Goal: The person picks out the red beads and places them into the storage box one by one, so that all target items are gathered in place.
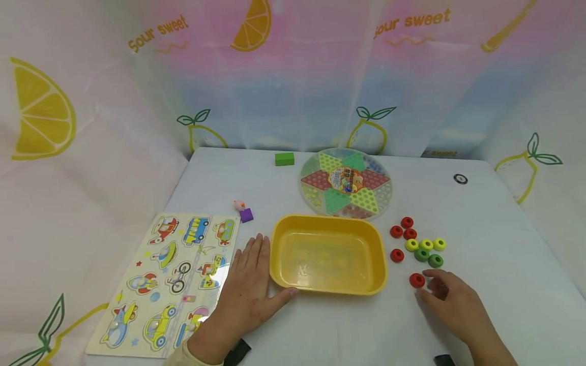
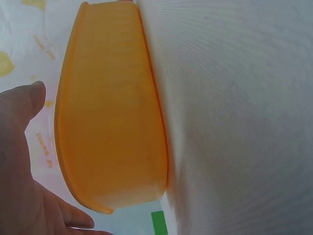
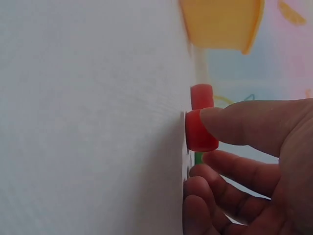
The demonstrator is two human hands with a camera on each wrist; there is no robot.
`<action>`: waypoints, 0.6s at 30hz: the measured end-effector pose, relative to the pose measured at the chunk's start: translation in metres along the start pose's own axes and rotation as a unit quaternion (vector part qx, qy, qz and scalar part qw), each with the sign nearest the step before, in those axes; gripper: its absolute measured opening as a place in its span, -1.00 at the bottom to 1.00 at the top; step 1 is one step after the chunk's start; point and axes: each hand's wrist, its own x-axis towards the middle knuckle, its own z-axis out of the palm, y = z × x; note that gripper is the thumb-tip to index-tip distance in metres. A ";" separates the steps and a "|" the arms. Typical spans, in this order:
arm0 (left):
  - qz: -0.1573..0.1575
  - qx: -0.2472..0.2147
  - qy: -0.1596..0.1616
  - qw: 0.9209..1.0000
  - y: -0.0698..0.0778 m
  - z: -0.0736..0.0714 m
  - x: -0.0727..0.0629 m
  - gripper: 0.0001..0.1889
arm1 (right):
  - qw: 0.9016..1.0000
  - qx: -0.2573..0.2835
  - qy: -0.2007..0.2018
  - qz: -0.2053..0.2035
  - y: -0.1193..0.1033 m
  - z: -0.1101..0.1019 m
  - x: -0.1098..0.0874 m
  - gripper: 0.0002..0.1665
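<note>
My left hand (image 1: 249,284) lies with straight fingers along the left side of a yellow plastic tray (image 1: 329,291), its thumb spread toward the tray's near edge. In the left wrist view the tray's side wall (image 2: 107,107) fills the middle, beside the thumb. With thumb and index finger my right hand (image 1: 450,300) pinches a red bead (image 1: 417,280) that stands on the table. The right wrist view shows the thumb over this bead (image 3: 198,134) and the other fingers curled below. Beyond are several red beads (image 1: 397,255), three yellow beads (image 1: 426,245) and two green beads (image 1: 436,261).
A picture puzzle board (image 1: 137,264) lies at the left, a purple block (image 1: 246,215) and a small pink figure (image 1: 239,205) by its far corner. Behind the tray are a round Chinese checkers board (image 1: 316,195) and a green block (image 1: 284,159). A black ring (image 1: 460,179) lies far right.
</note>
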 end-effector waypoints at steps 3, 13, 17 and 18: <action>0.000 0.001 -0.001 1.000 0.000 0.000 0.000 0.26 | 1.000 0.020 -0.007 0.005 0.001 0.000 0.002 -0.34; 0.001 0.003 0.003 1.000 -0.001 0.001 0.000 0.26 | 0.999 0.043 -0.009 -0.020 0.005 -0.001 0.006 -0.43; 0.000 0.003 0.000 1.000 -0.001 0.001 0.000 0.26 | 0.999 0.044 -0.005 -0.023 0.004 0.000 0.007 -0.45; -0.001 0.003 -0.001 1.000 -0.001 0.001 0.000 0.26 | 0.999 0.044 -0.005 -0.022 0.004 -0.001 0.007 -0.45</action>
